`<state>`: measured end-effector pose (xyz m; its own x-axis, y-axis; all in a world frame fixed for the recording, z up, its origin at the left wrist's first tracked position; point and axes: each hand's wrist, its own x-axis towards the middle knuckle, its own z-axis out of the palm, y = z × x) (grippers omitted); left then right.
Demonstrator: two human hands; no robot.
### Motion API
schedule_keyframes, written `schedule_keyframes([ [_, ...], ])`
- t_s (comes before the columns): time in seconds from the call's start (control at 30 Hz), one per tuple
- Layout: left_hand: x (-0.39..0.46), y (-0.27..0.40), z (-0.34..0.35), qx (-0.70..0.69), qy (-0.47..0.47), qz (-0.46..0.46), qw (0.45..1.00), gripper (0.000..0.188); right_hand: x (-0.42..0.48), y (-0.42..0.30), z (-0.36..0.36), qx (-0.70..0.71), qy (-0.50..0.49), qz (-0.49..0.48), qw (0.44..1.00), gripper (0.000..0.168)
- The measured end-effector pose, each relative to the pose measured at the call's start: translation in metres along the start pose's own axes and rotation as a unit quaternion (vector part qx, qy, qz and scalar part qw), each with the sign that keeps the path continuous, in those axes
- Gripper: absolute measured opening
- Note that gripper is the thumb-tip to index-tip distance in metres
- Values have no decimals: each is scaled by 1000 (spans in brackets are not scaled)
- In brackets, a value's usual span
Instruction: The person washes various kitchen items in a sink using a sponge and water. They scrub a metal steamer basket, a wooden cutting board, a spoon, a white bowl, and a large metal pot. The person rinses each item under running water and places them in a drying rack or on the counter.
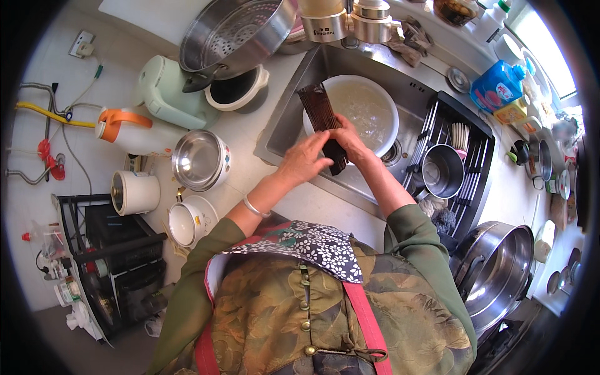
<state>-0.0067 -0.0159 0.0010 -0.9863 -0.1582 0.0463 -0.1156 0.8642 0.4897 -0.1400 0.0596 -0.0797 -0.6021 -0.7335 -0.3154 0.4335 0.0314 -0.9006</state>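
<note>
A dark brown slatted mat, perhaps bamboo (319,108), is bunched into a narrow strip above the near left rim of a white basin (393,103). The basin holds cloudy water and stands in a stainless steel sink (293,101). My right hand (350,139) grips the mat from the right side, fingers wrapped behind it. My left hand (307,158) lies against its left side, fingertips meeting the right hand over the mat; whether it also grips is hard to tell. The mat's lower end hangs below both hands.
A black drying rack (485,154) with a small pot (443,171) sits at the sink's right. Steel bowls (197,159), a white bowl (183,224) and a lidded container (140,192) stand left. A large steamer pot (234,42) is behind; another big pot (504,276) is at right.
</note>
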Motion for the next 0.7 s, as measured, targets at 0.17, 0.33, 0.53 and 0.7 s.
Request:
schedule_keyframes([
  [0.17,18,-9,-27,218,99,72,968,78,-12,-38,-12,-353,-92,-142,920,50],
  [0.33,25,-25,-31,270,23,73,960,66,-28,-57,-9,-487,-204,-259,808,43],
  [0.53,23,-22,-34,133,-217,-122,959,46,-34,-53,-7,-531,-218,-293,765,43],
  [0.7,12,-42,-21,144,-136,-55,979,28,-24,-51,-15,-532,-236,-177,794,50],
])
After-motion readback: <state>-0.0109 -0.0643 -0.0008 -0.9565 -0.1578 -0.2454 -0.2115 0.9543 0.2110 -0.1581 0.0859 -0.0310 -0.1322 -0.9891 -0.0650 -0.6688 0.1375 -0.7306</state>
